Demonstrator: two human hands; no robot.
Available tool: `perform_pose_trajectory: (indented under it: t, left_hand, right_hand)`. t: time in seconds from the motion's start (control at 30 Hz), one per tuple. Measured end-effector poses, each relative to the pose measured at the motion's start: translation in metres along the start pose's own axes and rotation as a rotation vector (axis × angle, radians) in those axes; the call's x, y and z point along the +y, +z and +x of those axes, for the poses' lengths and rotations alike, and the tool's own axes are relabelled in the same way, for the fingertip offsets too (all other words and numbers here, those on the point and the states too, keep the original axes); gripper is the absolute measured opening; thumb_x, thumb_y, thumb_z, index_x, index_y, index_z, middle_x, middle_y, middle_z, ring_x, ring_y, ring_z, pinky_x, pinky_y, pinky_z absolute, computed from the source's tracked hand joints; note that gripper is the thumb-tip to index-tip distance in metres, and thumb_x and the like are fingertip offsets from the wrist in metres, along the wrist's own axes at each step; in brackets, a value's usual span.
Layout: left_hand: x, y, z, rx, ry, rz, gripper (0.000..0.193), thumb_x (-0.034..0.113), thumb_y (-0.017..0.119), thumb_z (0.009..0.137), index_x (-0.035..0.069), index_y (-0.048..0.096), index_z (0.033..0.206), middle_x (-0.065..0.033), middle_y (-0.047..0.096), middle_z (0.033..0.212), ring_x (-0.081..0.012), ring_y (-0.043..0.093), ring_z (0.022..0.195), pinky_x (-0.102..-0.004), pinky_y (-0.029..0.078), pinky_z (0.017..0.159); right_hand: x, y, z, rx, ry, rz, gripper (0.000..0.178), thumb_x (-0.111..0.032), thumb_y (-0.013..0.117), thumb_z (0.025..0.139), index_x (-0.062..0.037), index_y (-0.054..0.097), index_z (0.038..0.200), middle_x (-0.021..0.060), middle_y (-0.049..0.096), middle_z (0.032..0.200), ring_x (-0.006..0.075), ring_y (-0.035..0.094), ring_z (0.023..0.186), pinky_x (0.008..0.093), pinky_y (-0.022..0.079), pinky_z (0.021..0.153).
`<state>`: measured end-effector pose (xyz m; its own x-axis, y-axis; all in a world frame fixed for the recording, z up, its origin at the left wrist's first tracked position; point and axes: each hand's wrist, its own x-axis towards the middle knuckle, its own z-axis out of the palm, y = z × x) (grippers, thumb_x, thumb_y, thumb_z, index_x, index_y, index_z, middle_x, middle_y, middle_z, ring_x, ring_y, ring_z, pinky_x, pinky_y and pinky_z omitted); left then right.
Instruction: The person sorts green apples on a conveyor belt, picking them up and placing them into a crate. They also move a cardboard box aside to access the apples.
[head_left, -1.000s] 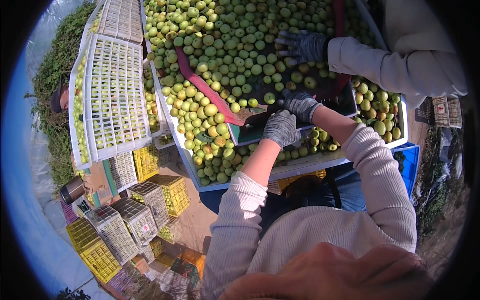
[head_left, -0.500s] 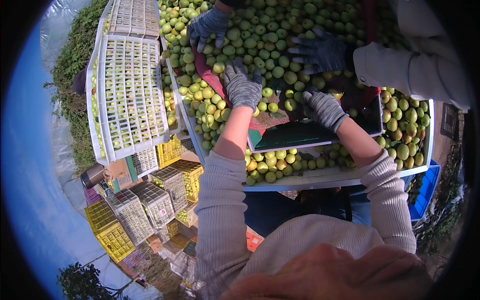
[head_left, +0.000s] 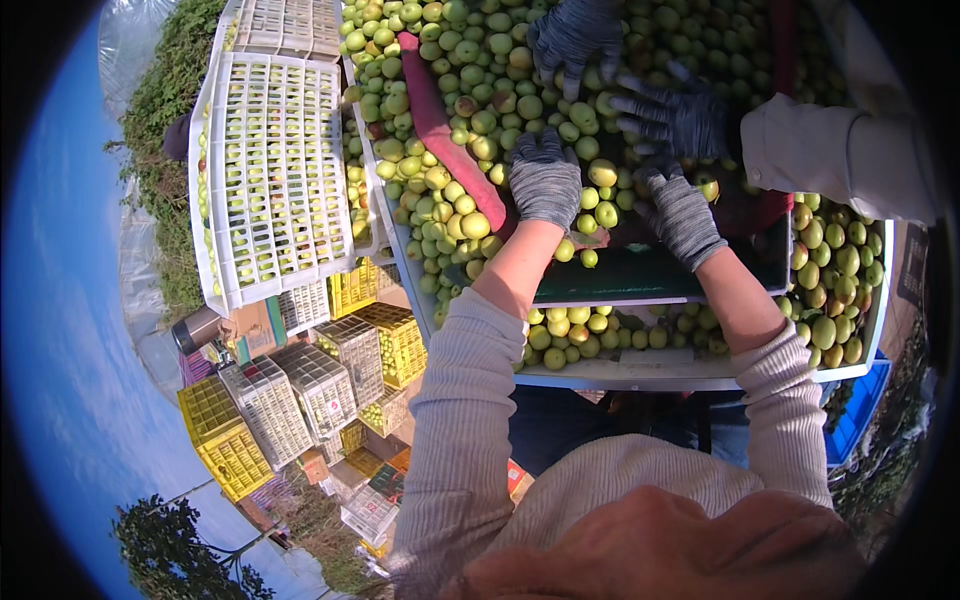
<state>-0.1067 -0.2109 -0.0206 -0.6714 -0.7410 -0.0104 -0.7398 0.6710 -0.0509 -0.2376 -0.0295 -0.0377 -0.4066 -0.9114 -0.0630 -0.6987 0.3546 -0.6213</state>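
Both my hands wear grey knit gloves and reach into a large heap of green jujubes (head_left: 470, 50). My left hand (head_left: 545, 180) lies palm down on the fruit, fingers stretched forward and slightly apart. To its right, my right hand (head_left: 680, 212) rests with its fingers reaching over the fruit, thumb side toward the left hand; neither grips anything I can see. A few jujubes (head_left: 605, 213) lie between them. Under my wrists is a dark green sorting surface (head_left: 610, 277) with a pale front edge. A red cloth strip (head_left: 440, 125) runs along the left side.
Opposite, a co-worker's two gloved hands (head_left: 575, 45) reach into the same heap, one glove (head_left: 675, 115) close to my right hand. More jujubes (head_left: 835, 270) lie along the tray's right side. Left stand a white crate (head_left: 280, 170) of fruit and stacked yellow crates (head_left: 225, 440). A blue crate (head_left: 860, 410) stands lower right.
My left hand has moved right, closer to my right hand. One of the co-worker's hands has swept right, off the red strip, uncovering more of it. The whole view has shifted slightly.
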Motion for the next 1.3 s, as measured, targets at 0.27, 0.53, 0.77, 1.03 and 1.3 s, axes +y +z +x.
perform_pose_trajectory:
  t: [0.27,0.53,0.77,1.03,1.3]
  left_hand:
    - [0.093,-0.155,-0.027,-0.617,0.581,0.033,0.045,0.034,0.053,0.097,0.006,0.06,0.131,-0.0197,0.06,0.135,-0.0319,0.061,0.121,-0.0448,0.051,0.097]
    - [0.128,-0.245,-0.073,-0.715,1.143,-0.089,0.04,0.032,0.054,0.097,0.006,0.062,0.126,-0.0201,0.063,0.124,-0.0321,0.063,0.113,-0.0451,0.052,0.092]
    - [0.12,-0.255,-0.066,-0.759,1.24,-0.105,0.037,0.031,0.054,0.098,0.006,0.064,0.123,-0.0204,0.065,0.115,-0.0323,0.065,0.107,-0.0454,0.053,0.088]
    - [0.11,-0.258,-0.054,-0.801,1.294,-0.1,0.033,0.029,0.054,0.098,0.006,0.066,0.118,-0.0209,0.067,0.104,-0.0325,0.068,0.099,-0.0458,0.054,0.083]
    - [0.004,-0.115,0.056,-0.137,0.513,-0.478,0.027,0.019,0.054,0.101,0.003,0.067,0.118,-0.0203,0.07,0.1,-0.0373,0.068,0.095,-0.0447,0.055,0.088]
  right_hand:
    - [-0.003,-0.003,-0.002,0.037,-0.284,-0.318,0.045,-0.016,0.071,0.084,-0.0123,0.058,0.127,0.0204,0.056,0.129,0.0396,0.064,0.107,0.0473,0.055,0.088]
    - [0.001,-0.006,-0.002,0.006,-0.08,-0.06,0.048,-0.014,0.075,0.082,-0.0048,0.058,0.127,0.0207,0.061,0.121,0.0406,0.062,0.109,0.0449,0.054,0.091]
    - [-0.005,-0.007,-0.001,0.007,-0.055,-0.006,0.043,-0.01,0.073,0.083,-0.0148,0.061,0.124,0.0149,0.055,0.134,0.0375,0.063,0.112,0.0431,0.056,0.09]
    - [0.002,0.0,-0.003,-0.011,-0.112,-0.069,0.036,-0.014,0.067,0.089,-0.017,0.064,0.125,0.0137,0.052,0.14,0.0345,0.063,0.115,0.0415,0.055,0.094]
    - [-0.002,0.003,0.004,0.103,-0.134,-0.011,0.038,-0.006,0.072,0.082,-0.0128,0.067,0.119,0.0139,0.056,0.133,0.0332,0.059,0.118,0.0386,0.052,0.098]
